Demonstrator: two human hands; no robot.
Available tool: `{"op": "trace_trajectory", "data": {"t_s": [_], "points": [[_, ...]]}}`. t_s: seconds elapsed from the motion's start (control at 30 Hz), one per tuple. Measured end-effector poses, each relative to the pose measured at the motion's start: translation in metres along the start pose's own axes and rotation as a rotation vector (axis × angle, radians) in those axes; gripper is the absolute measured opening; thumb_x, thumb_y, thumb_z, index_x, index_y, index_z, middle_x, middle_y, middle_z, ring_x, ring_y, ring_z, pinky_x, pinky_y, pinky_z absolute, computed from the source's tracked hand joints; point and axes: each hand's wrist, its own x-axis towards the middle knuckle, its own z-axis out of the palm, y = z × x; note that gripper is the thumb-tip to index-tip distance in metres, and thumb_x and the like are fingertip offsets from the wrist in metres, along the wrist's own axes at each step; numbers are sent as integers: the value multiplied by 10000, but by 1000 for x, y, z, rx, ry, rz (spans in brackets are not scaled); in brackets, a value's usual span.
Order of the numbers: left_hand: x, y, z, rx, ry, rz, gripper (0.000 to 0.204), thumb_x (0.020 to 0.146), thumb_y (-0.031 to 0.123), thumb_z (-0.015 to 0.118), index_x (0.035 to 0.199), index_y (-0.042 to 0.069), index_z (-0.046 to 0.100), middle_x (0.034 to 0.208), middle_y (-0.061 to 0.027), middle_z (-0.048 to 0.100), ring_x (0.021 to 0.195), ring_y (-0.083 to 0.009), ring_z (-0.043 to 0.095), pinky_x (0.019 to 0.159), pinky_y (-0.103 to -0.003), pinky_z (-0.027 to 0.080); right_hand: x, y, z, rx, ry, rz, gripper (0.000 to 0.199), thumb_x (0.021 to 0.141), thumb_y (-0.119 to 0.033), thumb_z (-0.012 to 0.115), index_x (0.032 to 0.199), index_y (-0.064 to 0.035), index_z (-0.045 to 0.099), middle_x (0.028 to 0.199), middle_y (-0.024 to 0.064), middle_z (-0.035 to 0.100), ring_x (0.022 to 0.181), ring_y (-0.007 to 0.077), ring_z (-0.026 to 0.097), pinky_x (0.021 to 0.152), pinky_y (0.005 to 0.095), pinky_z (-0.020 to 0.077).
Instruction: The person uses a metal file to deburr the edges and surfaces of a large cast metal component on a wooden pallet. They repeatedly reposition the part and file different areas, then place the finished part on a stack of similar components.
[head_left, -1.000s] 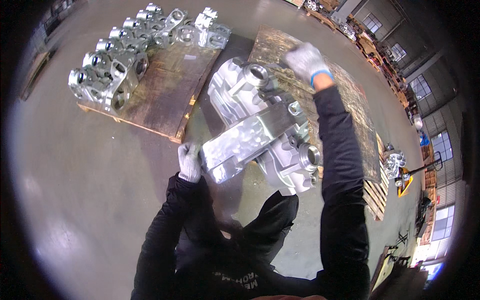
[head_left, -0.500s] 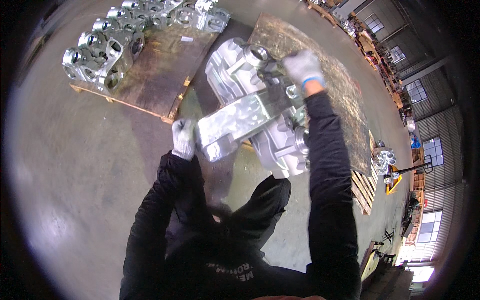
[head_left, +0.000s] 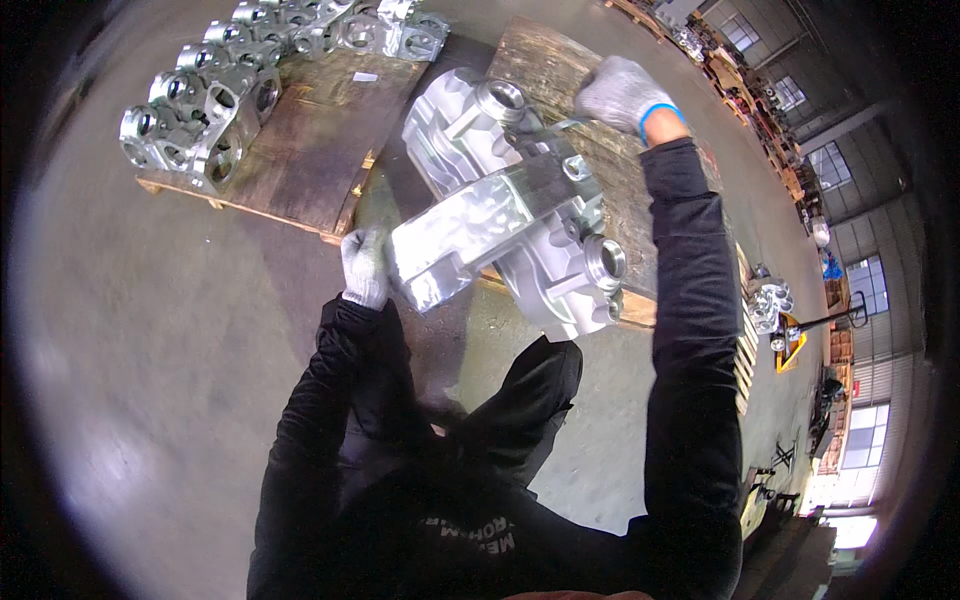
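I see the left hand (head_left: 365, 266) gripping the near end of a large metal casting (head_left: 500, 215); the right hand (head_left: 622, 93) grips its far end above a wooden pallet (head_left: 560, 70).

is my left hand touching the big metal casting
Touching. The head view shows the gloved left hand gripping the near end of the metal casting, no gap.

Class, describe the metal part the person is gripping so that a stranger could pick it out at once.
Find the wooden pallet straight ahead of the person. Above its near edge, a long silver casting is gripped by the gloved left hand and right hand. Unlike the castings on the left pallet, it is held.
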Motion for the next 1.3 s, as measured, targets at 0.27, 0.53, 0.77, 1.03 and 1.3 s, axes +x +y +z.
{"op": "trace_trajectory", "data": {"t_s": [0.27,0.53,0.77,1.03,1.3], "points": [[4,-6,3,-46,89,12,242,996,240,727,950,54,579,767,-9,609,616,-97,546,508,-273,424,-11,-16,-9,-699,-155,-499,314,928,-211,538,923,-73,820,1072,198,763,1033,390,731,892,479,584],[11,-14,-3,-52,44,5,223,1001,226,719,937,58,588,784,17,588,665,-77,500,589,-270,444,-21,-12,-26,-42,-231,-21,442,733,-268,663,1053,15,777,1103,324,711,1029,468,720,911,508,573],[11,-8,6,-198,83,39,242,980,221,738,836,86,598,764,25,585,653,-80,505,572,-269,419,-79,-41,-13,230,-30,302,408,779,-362,642,1004,-66,810,1041,259,742,1058,437,706,1013,465,543],[4,8,12,-198,45,106,303,970,234,758,751,94,603,713,24,589,589,-89,517,506,-282,380,-88,10,31,307,81,296,418,808,-375,626,967,-32,803,1105,274,733,1037,428,727,968,460,573],[7,10,14,-194,95,81,275,946,218,785,794,86,597,744,18,602,618,-104,547,557,-284,441,-112,10,10,123,64,85,416,790,-373,635,960,-27,793,1020,277,733,999,434,727,911,471,577]]}}
